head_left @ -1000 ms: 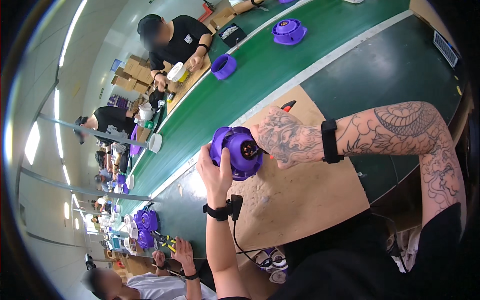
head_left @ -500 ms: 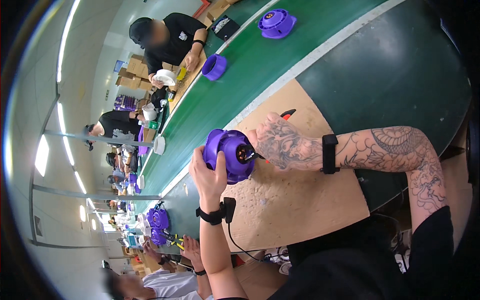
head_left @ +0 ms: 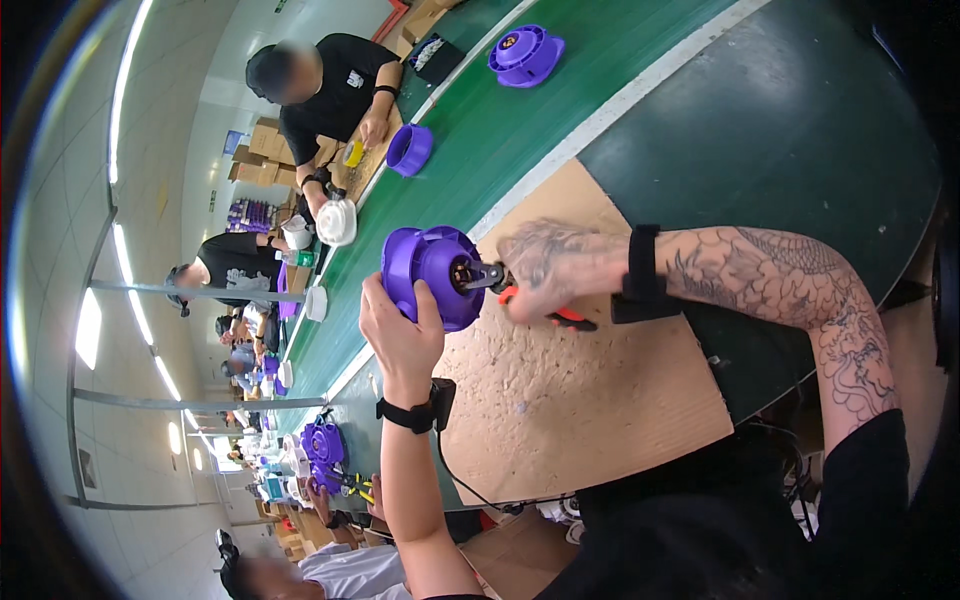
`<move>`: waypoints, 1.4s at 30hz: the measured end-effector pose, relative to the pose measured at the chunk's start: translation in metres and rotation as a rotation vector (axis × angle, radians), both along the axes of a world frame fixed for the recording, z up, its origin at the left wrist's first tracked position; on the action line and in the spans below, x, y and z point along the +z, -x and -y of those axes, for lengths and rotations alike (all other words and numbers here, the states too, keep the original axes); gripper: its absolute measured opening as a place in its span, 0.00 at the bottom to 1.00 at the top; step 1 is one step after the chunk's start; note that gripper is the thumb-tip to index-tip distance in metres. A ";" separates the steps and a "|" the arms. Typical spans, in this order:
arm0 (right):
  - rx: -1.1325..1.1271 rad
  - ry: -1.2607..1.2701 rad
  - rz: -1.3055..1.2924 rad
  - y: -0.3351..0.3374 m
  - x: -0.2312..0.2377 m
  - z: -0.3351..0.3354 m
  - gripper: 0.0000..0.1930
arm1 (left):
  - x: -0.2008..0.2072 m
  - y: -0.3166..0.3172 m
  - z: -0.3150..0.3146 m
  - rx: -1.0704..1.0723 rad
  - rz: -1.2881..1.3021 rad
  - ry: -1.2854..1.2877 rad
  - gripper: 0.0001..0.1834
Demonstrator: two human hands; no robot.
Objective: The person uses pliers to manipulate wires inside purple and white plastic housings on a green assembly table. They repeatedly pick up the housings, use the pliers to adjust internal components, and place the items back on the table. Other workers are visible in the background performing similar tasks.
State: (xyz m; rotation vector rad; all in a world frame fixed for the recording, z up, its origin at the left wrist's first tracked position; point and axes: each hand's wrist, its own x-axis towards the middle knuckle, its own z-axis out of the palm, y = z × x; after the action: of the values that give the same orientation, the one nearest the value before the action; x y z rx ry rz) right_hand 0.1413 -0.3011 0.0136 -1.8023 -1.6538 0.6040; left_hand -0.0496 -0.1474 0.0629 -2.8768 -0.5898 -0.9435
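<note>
My left hand (head_left: 402, 335) grips a round purple plastic housing (head_left: 405, 268) with its thumb along the near side and fingers underneath. The housing is tilted so its open middle, with dark and copper-coloured parts, faces right. Pliers (head_left: 568, 318) with red and black handles are wrapped in my right hand (head_left: 545, 270), which is partly blurred by motion. Their metal jaws point left and reach the housing's central opening; what the tips grip there is too small to tell. Both hands are above a worn cardboard sheet (head_left: 590, 400) on the green table.
A green conveyor belt (head_left: 450, 185) carries a purple ring (head_left: 409, 150) and another purple housing (head_left: 525, 56). Across it a person in black holds a white part (head_left: 336, 222). To the left, a neighbour handles yellow-handled pliers (head_left: 352, 486) near several purple housings (head_left: 322, 445). A cable hangs from my left wristband.
My left hand and the housing have shifted slightly left and up. My right hand has turned, so the pliers' jaws and red handles now show more. The parts on the belt have moved left.
</note>
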 end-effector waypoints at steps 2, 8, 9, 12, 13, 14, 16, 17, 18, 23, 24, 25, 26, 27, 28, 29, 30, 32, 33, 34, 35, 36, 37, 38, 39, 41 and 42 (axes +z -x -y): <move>-0.125 -0.221 0.177 0.000 -0.003 0.011 0.18 | 0.003 -0.009 0.001 0.004 0.015 0.020 0.18; 0.098 0.278 -0.438 -0.009 0.002 -0.010 0.12 | -0.010 -0.004 -0.002 0.064 -0.014 -0.020 0.19; 0.121 0.293 -0.453 -0.013 0.004 -0.006 0.12 | -0.011 -0.005 -0.002 0.045 -0.007 -0.034 0.19; -0.098 -0.431 0.239 0.000 -0.026 0.000 0.12 | -0.013 -0.006 -0.010 0.091 0.006 -0.079 0.19; -0.163 -0.154 0.233 0.006 -0.010 0.004 0.15 | -0.012 0.001 -0.025 0.180 0.006 -0.094 0.19; -0.082 -0.059 0.130 -0.001 -0.009 0.007 0.14 | -0.011 0.009 -0.042 0.268 0.005 -0.109 0.19; 0.067 0.120 -0.073 -0.024 -0.007 0.013 0.12 | -0.001 0.043 -0.079 0.393 0.084 -0.125 0.19; 0.076 0.214 -0.582 -0.030 0.000 0.016 0.10 | 0.001 0.061 -0.093 0.462 0.144 0.019 0.22; 0.180 0.254 -0.853 -0.040 -0.006 0.008 0.10 | 0.004 0.080 -0.115 0.469 0.187 0.122 0.23; 0.438 0.434 -1.549 -0.031 -0.040 -0.022 0.08 | -0.042 0.079 -0.149 0.205 0.737 1.388 0.25; 0.385 0.451 -1.584 -0.024 -0.033 -0.010 0.09 | -0.057 0.075 -0.151 0.222 0.747 1.493 0.24; 0.505 0.539 -1.619 -0.023 -0.046 -0.013 0.10 | -0.069 0.067 -0.151 0.232 0.754 1.590 0.23; 0.563 0.545 -1.636 -0.025 -0.058 -0.015 0.11 | -0.082 0.056 -0.152 0.200 0.747 1.618 0.24; 0.635 0.572 -1.651 -0.025 -0.061 -0.018 0.12 | -0.095 0.051 -0.155 0.185 0.757 1.640 0.25; 0.717 0.497 -1.635 -0.024 -0.062 -0.017 0.16 | -0.105 0.049 -0.155 0.240 0.794 1.626 0.28; 0.725 0.497 -1.652 -0.025 -0.061 -0.018 0.16 | -0.112 0.048 -0.166 0.129 0.801 1.706 0.30; 0.721 0.500 -1.678 -0.028 -0.067 -0.020 0.17 | -0.112 0.039 -0.166 0.211 0.795 1.659 0.31; 0.679 0.506 -1.728 -0.028 -0.071 -0.024 0.20 | -0.108 0.044 -0.176 0.429 0.422 1.292 0.38; 0.705 0.531 -1.717 -0.022 -0.070 -0.029 0.21 | -0.109 0.062 -0.189 0.597 0.096 0.946 0.43; 0.691 0.539 -1.719 -0.027 -0.074 -0.026 0.21 | -0.114 0.048 -0.166 0.588 0.095 0.649 0.42; 0.683 0.521 -1.713 -0.033 -0.075 -0.020 0.22 | -0.101 0.028 -0.127 0.557 0.099 0.333 0.41; 0.709 0.553 -1.731 -0.033 -0.075 -0.021 0.22 | -0.086 0.025 -0.107 0.326 0.091 0.653 0.39; 0.701 0.573 -1.752 -0.032 -0.074 -0.021 0.22 | -0.072 0.022 -0.088 0.074 0.078 0.964 0.37; 0.689 0.591 -1.775 -0.033 -0.072 -0.019 0.22 | -0.056 0.011 -0.059 -0.060 0.046 1.188 0.33; 0.683 0.620 -1.799 -0.031 -0.071 -0.019 0.22 | -0.047 0.004 -0.034 -0.190 0.017 1.409 0.29; 0.749 0.625 -1.783 -0.029 -0.076 -0.024 0.23 | -0.057 -0.009 -0.017 -0.295 0.091 1.565 0.25; 0.746 0.631 -1.788 -0.028 -0.073 -0.024 0.23 | -0.058 -0.014 -0.017 -0.355 0.126 1.635 0.23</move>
State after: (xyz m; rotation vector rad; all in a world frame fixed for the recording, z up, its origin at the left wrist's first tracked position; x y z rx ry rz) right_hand 0.1691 -0.2769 -0.0598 -0.1852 -0.6419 2.2734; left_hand -0.0359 -0.1307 0.0049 -4.4526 -1.3855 -0.8306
